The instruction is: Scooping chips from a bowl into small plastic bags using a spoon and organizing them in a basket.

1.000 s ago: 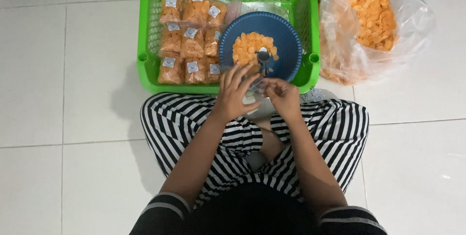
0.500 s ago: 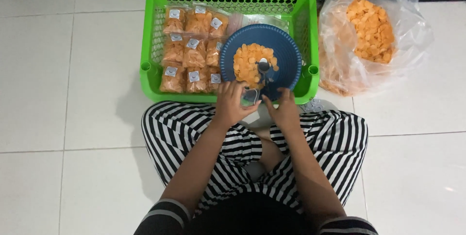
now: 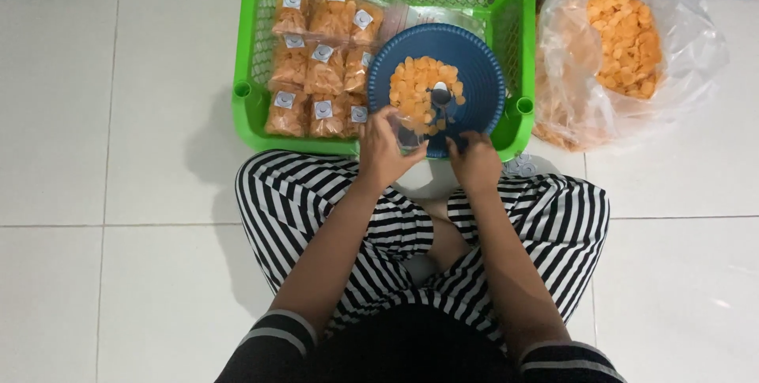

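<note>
Two hands over near edge of blue plate [image 3: 474, 75]. Head view: left hand [image 3: 385, 148] closed around small clear bag [image 3: 409, 128] part-filled with orange chips, held at plate rim. Right hand [image 3: 474, 162] curled just beside it; grip unclear. Spoon [image 3: 439, 97] lies on chip heap [image 3: 419, 86]. Plate sits in green basket [image 3: 253, 75] beside packed chip bags [image 3: 320, 67]. Large clear sack of chips [image 3: 632, 43] on floor right of the basket.
</note>
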